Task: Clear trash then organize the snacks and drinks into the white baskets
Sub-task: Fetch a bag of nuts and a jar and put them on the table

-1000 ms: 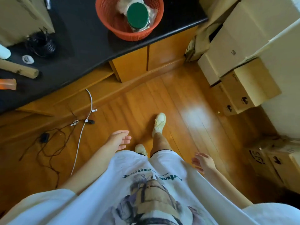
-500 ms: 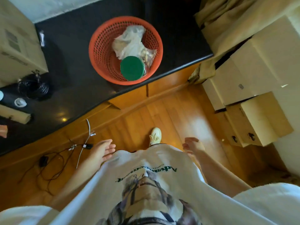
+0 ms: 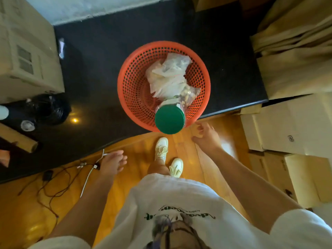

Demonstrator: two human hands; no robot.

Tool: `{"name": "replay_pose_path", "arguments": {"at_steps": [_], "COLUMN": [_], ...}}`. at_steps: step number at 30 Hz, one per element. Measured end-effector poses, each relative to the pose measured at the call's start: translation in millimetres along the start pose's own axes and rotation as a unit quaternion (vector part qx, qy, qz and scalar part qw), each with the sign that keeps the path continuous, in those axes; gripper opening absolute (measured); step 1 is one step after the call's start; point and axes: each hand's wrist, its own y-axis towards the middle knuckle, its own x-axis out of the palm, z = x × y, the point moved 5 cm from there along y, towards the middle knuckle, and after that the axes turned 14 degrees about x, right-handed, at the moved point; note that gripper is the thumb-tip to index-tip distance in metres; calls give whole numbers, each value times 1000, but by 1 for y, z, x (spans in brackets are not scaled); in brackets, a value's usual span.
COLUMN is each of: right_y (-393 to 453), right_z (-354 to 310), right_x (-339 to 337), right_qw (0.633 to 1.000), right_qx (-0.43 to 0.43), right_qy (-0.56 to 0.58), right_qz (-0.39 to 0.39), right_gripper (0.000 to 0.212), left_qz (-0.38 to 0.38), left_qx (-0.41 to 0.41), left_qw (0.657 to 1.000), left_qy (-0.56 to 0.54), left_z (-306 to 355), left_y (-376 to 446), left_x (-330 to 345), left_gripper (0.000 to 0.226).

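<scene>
Jar (image 3: 170,119) leans on the orange basket's (image 3: 125,87) near rim, bags (image 3: 168,76) behind it. Right hand (image 3: 206,136) reaches just beside the basket, fingers loosely spread, empty; left hand (image 3: 112,163) hangs relaxed, empty. Best grip: wrap the jar's body under the lid.

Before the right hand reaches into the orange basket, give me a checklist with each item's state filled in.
1. Right hand free: ok, fingers loose, holding nothing.
2. Left hand free: ok, open, low by the counter edge.
3. Orange basket stable: ok, it sits on the black counter, near its front edge.
4. Green-lidded jar reachable: ok, it is the item nearest the right hand.
5. Clear bags sealed: cannot tell.
6. White baskets in view: not ok, none visible.
</scene>
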Motion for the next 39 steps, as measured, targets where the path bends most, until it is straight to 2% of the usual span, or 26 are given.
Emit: {"name": "replay_pose_path", "arguments": {"at_steps": [5,8,12,16,20,22,26,28,33,34,35,39], "right_y": [24,38,47,49,50,51,48,45,35,34,33,27], "right_z": [-48,-63,-75,-81,-86,-87,-87,-86,-76,-74,-71,-67], "right_x": [6,11,16,20,24,25,18,10,-8,-10,-12,-21], "right_qw": [978,963,947,937,928,924,942,954,963,965,967,952], "right_qx": [-155,-205,-254,-291,-313,-324,-312,-295,-265,-251,-233,-184], "right_qy": [-136,-177,-199,-191,-201,-199,-120,-57,45,71,104,244], "right_qz": [35,11,7,12,31,43,29,28,37,33,23,4], "right_gripper": [102,111,107,101,104,105,102,99,94,94,93,90], "left_qz": [-118,-163,-139,-136,-194,-214,-235,-270,-328,-327,-323,-320], "left_qx": [190,293,420,457,507,527,565,576,581,581,574,506], "left_qw": [972,935,867,814,726,697,692,681,627,630,646,768], "left_qy": [69,116,228,331,421,437,383,362,401,399,385,227], "left_z": [97,148,215,256,270,273,282,287,305,311,316,334], "left_y": [30,51,92,136,159,165,171,169,164,163,161,147], "left_x": [54,77,105,135,169,181,190,193,203,205,206,208], "left_gripper": [24,23,31,42,61,69,72,68,45,39,32,19]}}
